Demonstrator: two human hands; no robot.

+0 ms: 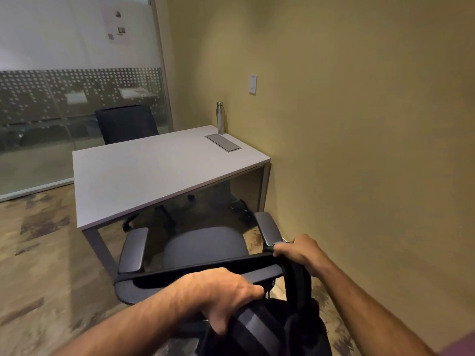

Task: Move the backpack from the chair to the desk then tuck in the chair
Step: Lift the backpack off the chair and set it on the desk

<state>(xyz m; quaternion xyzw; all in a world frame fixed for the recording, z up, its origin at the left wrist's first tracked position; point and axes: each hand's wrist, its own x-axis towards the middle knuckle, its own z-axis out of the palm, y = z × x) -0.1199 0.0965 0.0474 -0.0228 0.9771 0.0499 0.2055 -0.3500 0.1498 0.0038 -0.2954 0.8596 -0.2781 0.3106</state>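
A black backpack [272, 330] hangs low in front of me, behind the backrest of a grey office chair [203, 245]. My left hand [218, 294] is closed on the top of the backpack. My right hand [298, 250] grips one of its black shoulder straps, raised near the chair's right armrest. The chair's seat is bare and faces the white desk [144, 176], pulled out from under it. The lower part of the backpack is cut off by the frame edge.
A steel bottle [220, 118] stands at the desk's far right corner beside a grey cable hatch [223, 142]. A second dark chair [126, 123] sits behind the desk. A yellow wall [359, 124] runs close on the right; a glass partition [77, 111] closes the back.
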